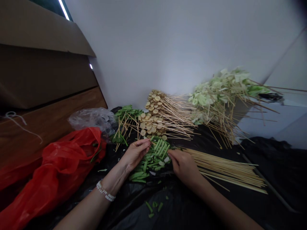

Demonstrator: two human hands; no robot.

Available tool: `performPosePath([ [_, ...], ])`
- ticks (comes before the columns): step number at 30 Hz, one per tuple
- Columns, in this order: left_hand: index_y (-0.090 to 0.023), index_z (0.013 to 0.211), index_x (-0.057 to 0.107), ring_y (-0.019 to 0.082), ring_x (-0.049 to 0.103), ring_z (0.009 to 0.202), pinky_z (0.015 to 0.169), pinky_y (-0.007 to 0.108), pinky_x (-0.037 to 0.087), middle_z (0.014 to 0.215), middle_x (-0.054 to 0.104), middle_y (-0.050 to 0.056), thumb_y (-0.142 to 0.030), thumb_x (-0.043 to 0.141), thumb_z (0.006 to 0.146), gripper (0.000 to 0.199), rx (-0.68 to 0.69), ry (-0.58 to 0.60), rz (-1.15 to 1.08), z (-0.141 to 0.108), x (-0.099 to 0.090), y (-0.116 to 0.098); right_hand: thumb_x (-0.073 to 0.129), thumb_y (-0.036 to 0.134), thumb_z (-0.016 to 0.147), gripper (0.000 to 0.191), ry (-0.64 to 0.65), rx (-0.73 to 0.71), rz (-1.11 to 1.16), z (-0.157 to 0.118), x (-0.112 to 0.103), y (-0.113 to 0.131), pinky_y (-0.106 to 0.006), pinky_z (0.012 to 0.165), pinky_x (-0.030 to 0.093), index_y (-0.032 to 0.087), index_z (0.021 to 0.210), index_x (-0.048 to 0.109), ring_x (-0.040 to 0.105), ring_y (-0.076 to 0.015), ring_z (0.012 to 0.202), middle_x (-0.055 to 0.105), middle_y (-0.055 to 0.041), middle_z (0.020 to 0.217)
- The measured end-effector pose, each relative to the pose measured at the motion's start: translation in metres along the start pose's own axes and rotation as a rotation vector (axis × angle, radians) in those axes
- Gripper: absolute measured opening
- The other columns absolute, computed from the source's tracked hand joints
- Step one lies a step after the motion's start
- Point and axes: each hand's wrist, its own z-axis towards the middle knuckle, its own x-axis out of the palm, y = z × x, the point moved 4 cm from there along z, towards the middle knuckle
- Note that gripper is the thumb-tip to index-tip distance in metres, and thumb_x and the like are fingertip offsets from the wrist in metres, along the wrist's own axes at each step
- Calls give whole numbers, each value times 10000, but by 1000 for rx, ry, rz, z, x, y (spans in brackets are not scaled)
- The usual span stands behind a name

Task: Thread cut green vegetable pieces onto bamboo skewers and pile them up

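A pile of cut green vegetable pieces [148,163] lies on black plastic sheeting. Over its left side is my left hand [136,152], thumb and fingertips pinched together at a piece of green too small to make out clearly. My right hand [183,163] is closed at the pile's right edge, its fingertips beside a row of green stems; what it grips is hidden. Bare wooden skewers [230,169] lie to the right, partly behind my right hand. Behind the pile, round pale slices on skewers [153,123] are stacked, with skewered greens [129,111] to their left.
Leafy skewers [216,92] are heaped at the back right against the wall. A red plastic bag [64,166] and a clear bag [93,118] lie at the left, below a cardboard box [43,73]. Loose green bits [153,207] lie in front.
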Motion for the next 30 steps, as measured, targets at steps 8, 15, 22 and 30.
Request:
performPosePath([
  [8, -82, 780, 737, 58, 611, 595, 594, 130, 525, 723, 702, 33, -33, 792, 627, 170, -52, 13, 0, 0, -2, 5, 409, 150, 914, 229, -6, -21, 13, -1, 3, 3, -255, 656, 363, 190, 834, 619, 574, -157, 695, 630, -27, 741],
  [15, -87, 751, 736, 55, 603, 583, 590, 134, 517, 706, 701, 28, -77, 840, 567, 211, -54, -1, 43, -5, 1, 4, 389, 155, 923, 236, -41, -42, -46, -2, 3, 4, -256, 642, 361, 179, 906, 623, 566, -160, 679, 618, -36, 748],
  [22, -99, 740, 740, 51, 581, 570, 593, 146, 493, 685, 700, 20, -146, 883, 489, 293, -36, -11, 109, -8, 4, 3, 387, 129, 911, 241, -22, -57, -46, -2, 2, 5, -252, 629, 365, 183, 871, 618, 564, -152, 663, 617, -29, 741],
  [30, -104, 735, 746, 60, 573, 614, 638, 176, 470, 734, 701, 38, -212, 888, 487, 306, 1, 34, 169, -9, 6, 6, 402, 130, 902, 242, 1, -62, 50, 0, 0, 10, -249, 649, 403, 183, 815, 621, 579, -149, 678, 638, -30, 735],
])
